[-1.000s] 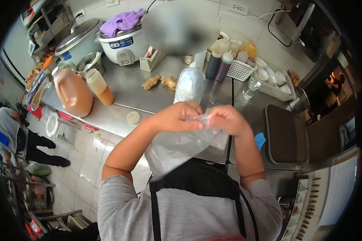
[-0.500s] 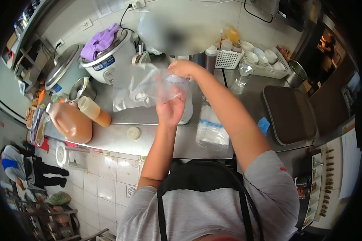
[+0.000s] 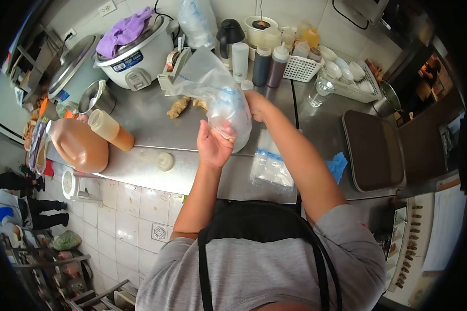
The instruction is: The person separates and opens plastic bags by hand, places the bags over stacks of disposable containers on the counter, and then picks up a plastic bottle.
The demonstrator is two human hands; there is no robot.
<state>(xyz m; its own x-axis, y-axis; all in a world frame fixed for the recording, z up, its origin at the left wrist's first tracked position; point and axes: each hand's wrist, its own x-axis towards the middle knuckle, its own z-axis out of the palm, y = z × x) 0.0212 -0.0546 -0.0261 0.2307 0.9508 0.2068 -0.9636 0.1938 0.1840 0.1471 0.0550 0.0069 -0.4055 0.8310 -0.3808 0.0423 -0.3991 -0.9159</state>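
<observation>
A clear plastic bag (image 3: 200, 70) spreads up and to the left over the counter, above a white-and-blue bagged bundle. My left hand (image 3: 216, 144) is palm up at the bag's lower side, its fingers spread and partly behind or inside the film. At the bag's right edge, my right hand (image 3: 257, 106) has curled fingers closed on the plastic; its fingertips are partly hidden. A flat stack of packed plastic bags (image 3: 271, 165) with a blue band lies below my right forearm. Pieces of ginger (image 3: 178, 107) rest to the left of the bag.
An orange jug (image 3: 80, 146), a squeeze bottle (image 3: 120, 136) and a round lid (image 3: 165, 161) are on the left. Dark sauce bottles (image 3: 278, 66), a bowl basket (image 3: 347, 83) and a brown tray (image 3: 374, 150) are on the right. Co-workers (image 3: 28, 210) are at far left.
Both hands have moved from close together at the bag's edge to up over the counter. The bag has opened out, then swung upright from its sideways spread.
</observation>
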